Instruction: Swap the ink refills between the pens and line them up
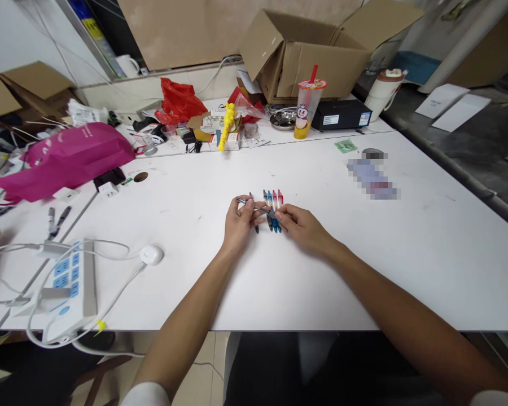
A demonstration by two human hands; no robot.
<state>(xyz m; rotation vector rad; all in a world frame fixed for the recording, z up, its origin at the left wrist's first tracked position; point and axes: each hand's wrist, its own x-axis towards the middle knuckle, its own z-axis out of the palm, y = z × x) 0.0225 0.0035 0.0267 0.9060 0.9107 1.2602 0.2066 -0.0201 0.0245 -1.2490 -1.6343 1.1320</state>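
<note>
A slim dark pen (261,208) lies slantwise between my two hands, just above the table. My left hand (239,223) pinches it near one end, with thumb and fingers closed on it. At the other end, the fingertips of my right hand (301,224) close on the pen; the exact grip is partly hidden. Beneath and between the hands, several pens with dark, blue and pink ends (272,197) lie side by side in a row. A separate black pen (256,229) lies left of that row, partly covered by my left hand.
A white power strip (88,282) with cables and a white round charger (151,255) sit at left. Behind are a magenta bag (71,158), a red plastic bag (178,101), a drink cup (307,110), a black box (342,115) and an open carton (313,67).
</note>
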